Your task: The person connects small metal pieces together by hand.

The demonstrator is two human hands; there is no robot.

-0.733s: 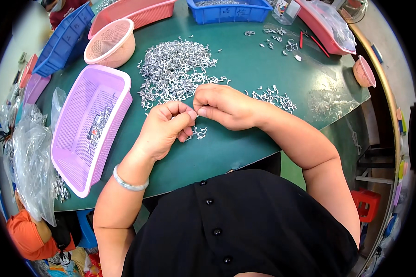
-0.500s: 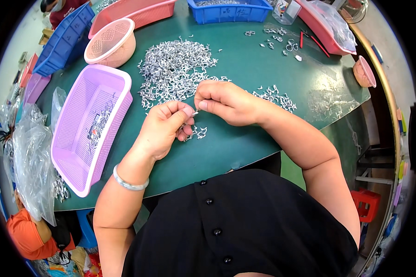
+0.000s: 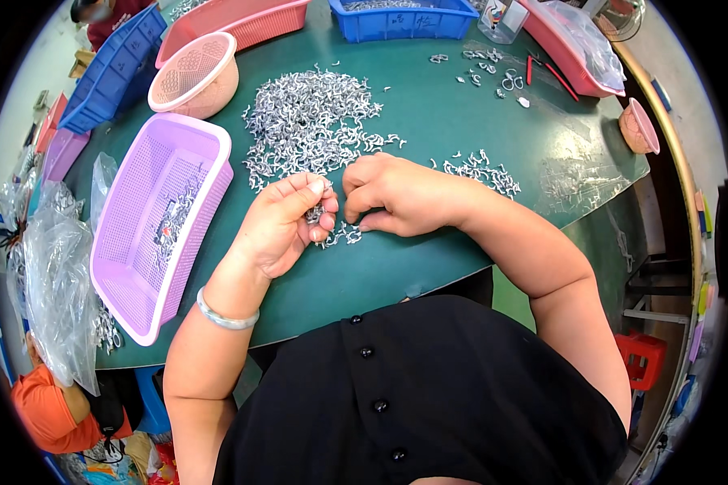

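Note:
My left hand (image 3: 287, 222) is closed, palm partly turned up, its curled fingers around several small curved grey-and-white metal pieces (image 3: 315, 213). Right beside it, my right hand (image 3: 404, 194) reaches down with bent fingers, thumb and forefinger slightly apart. Its tips are at a little group of the same curved pieces (image 3: 348, 234) on the green table (image 3: 364, 271). Nothing shows between those tips. Beyond both hands spreads a large heap of these pieces (image 3: 303, 121). A smaller scatter of them (image 3: 484, 174) lies right of my right hand.
A purple mesh basket (image 3: 158, 230) with some pieces stands at left, near a round peach basket (image 3: 194, 77). Blue (image 3: 404, 24) and pink trays (image 3: 234, 32) line the far edge. Red-handled pliers (image 3: 554, 77) lie far right. A person in orange (image 3: 48, 412) is at lower left.
My right hand has come away from the left fingertips and lowered toward the small group of pieces. My left hand has turned slightly, showing the pieces in its fingers.

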